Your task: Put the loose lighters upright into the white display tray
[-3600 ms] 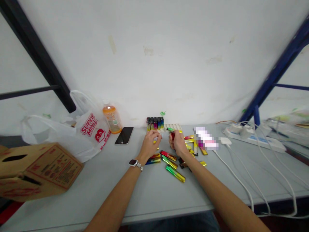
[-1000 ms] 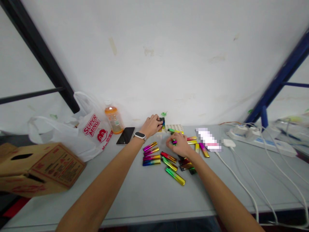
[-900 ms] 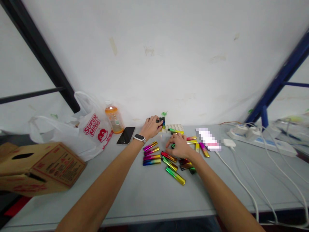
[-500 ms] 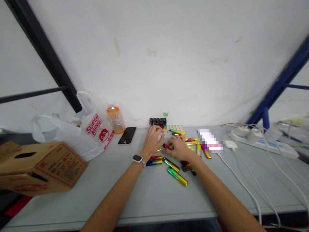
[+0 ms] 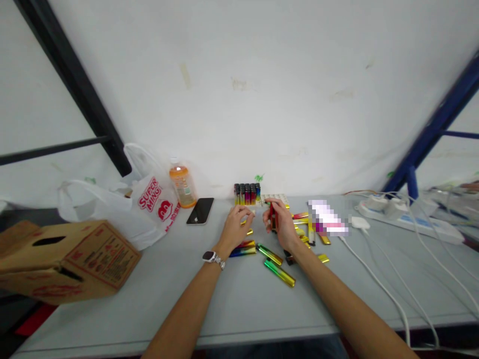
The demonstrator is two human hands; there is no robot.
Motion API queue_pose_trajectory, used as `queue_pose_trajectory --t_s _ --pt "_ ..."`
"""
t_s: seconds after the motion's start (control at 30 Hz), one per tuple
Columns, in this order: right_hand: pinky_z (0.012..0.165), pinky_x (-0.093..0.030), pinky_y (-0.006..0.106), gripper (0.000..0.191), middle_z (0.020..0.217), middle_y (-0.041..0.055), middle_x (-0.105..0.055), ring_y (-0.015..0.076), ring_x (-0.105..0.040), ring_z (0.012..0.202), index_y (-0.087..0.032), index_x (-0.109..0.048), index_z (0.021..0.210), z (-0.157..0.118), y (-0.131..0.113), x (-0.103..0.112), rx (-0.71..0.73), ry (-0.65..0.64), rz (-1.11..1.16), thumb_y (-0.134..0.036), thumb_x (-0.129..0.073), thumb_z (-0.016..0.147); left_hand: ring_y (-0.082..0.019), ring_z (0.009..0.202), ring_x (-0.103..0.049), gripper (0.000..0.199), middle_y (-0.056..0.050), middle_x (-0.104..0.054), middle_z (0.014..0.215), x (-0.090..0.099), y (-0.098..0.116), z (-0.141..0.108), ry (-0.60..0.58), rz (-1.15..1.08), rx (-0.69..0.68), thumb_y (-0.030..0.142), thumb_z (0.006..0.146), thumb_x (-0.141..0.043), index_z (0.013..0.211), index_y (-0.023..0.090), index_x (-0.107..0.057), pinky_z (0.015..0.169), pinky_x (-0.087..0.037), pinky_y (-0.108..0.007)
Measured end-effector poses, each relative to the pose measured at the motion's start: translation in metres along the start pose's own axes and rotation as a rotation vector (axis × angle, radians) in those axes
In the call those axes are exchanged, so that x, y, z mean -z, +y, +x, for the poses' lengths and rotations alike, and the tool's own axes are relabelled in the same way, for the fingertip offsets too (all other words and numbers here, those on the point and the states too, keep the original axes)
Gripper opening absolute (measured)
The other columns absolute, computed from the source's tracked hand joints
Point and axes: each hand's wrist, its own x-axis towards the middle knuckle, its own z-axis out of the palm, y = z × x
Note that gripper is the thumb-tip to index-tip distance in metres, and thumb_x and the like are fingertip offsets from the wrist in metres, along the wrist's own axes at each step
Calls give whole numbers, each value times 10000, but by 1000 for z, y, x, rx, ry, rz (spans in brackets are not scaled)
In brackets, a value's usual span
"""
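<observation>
Right of centre in the frame, the right hand (image 5: 285, 227) is gripping a red lighter (image 5: 273, 215), fingers wrapping its body and keeping it roughly upright, apparently matching the standing lighters (image 5: 247, 195) that are sitting close together at centre, probably for mutual support. Loose lighters (image 5: 279, 273) are lying lower down on the worktop (image 5: 157, 279). At centre, the left hand (image 5: 233, 227) is hovering palm-down, fingers half-curled; whether they are pinching anything is unclear. Both forearms are angling inward from the bottom edge.

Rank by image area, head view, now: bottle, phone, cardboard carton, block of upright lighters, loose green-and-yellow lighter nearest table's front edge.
Largest to smallest:
1. cardboard carton
2. bottle
3. block of upright lighters and phone: too close to rank
4. green-and-yellow lighter
</observation>
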Motion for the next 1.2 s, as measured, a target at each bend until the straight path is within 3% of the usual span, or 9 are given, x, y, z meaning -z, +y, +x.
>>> queue_pose_trajectory --t_s 0.07,0.17,0.27,0.4,0.57,0.67,0.83,0.97,1.2 --pt "323 -236 169 406 496 -81 -465 93 -356 381 -243 -590 1040 0 -2 1 -83 -7 65 -587 -556 827 -200 975 -589 230 -62 -635 961 -3 -3 -2 -21 -3 19 313 967 -515 889 188 -691 936 -474 -370" --pt "325 -108 173 465 410 -108 -258 55 -156 333 -206 -540 707 1 -3 2 -229 42 78 -643 -455 843 -207 974 -597 247 -70 -637 973 -9 -7 -4 -66 9 53 345 963 -522 904 183 -699 933 -479 -377" --pt "327 -91 185 459 385 -93 -231 54 -157 320 -224 -378 544 4 0 2 -243 187 -35 -555 -419 859 -206 983 -600 270 -71 -643 990 -13 -7 -5 -88 -2 62 366 970 -505 922 188 -703 936 -482 -376" --pt "325 -116 191 405 386 -76 -290 67 -204 316 -232 -369 547 6 2 2 -165 233 -93 -496 -419 849 -198 979 -601 265 -69 -644 986 -14 -2 -3 -78 -39 45 359 972 -503 912 190 -700 932 -485 -363" --pt "340 -69 185 551 387 -102 -224 51 -136 319 -228 -368 558 0 -3 1 -266 114 50 -716 -442 803 -194 969 -599 245 -63 -636 964 -12 2 -3 -36 -71 46 339 971 -505 901 192 -688 894 -501 -342" --pt "347 -58 186 589 390 -102 -223 46 -132 325 -223 -367 554 -2 -6 0 -263 57 74 -760 -455 780 -198 982 -597 233 -63 -635 975 -12 1 -3 -36 -79 53 342 968 -509 899 197 -678 858 -513 -331" --pt "338 -81 188 494 384 -86 -242 55 -162 316 -222 -372 534 1 -3 -1 -274 116 -22 -609 -421 838 -198 974 -596 221 -64 -633 974 -14 1 -3 -33 -90 61 342 963 -516 888 196 -665 839 -518 -329" --pt "326 -112 194 436 381 -78 -269 63 -193 309 -223 -390 537 1 0 -2 -200 151 -128 -530 -428 844 -200 973 -597 228 -67 -632 966 -12 3 -3 -28 -101 62 342 961 -516 870 190 -660 849 -517 -337" --pt "330 -119 202 578 360 -82 -294 61 -192 304 -218 -455 599 -2 3 -2 -220 53 -49 -753 -410 815 -172 914 -617 199 -71 -660 1026 1 32 8 6 -217 44 335 935 -561 1003 194 -685 775 -517 -299"
